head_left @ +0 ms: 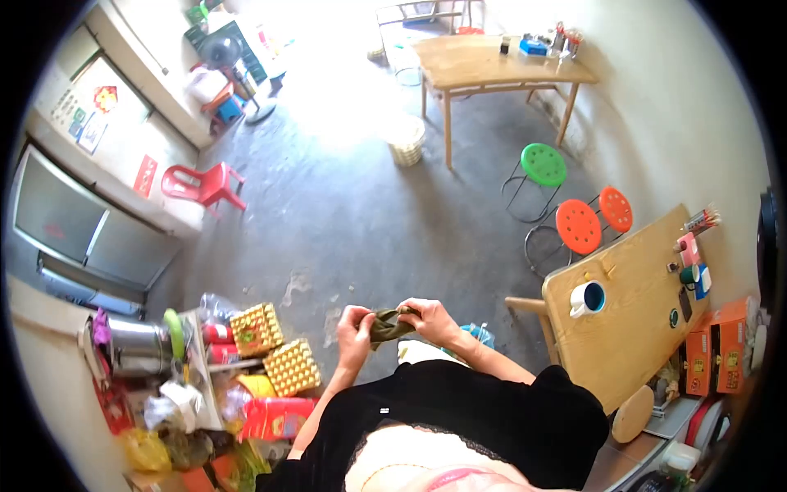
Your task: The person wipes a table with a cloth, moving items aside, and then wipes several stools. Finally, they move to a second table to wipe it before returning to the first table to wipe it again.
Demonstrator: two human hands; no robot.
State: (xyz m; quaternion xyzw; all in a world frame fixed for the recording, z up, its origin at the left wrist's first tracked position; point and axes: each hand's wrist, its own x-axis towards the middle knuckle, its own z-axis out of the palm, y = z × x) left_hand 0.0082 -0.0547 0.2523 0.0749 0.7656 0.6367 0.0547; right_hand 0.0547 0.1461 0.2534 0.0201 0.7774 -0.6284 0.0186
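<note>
An olive-green piece of cloth [388, 327], bunched and folded, is stretched between my two hands in front of my chest. My left hand [355, 330] pinches its left end, fingers closed. On the other side my right hand [431, 321] grips the right end with bent fingers. What kind of cloth item it is, I cannot make out. Just below the cloth lies something pale [422, 353], partly covered by my black top. A bit of blue plastic [478, 334] shows behind my right forearm.
To the right stands a wooden table [615, 344] with a mug [587, 299]; stools, including a green one [543, 165], are beyond it. Egg trays [292, 368] and bags crowd the left. Farther off are a red chair [203, 185], a basket [406, 141] and another table [484, 66].
</note>
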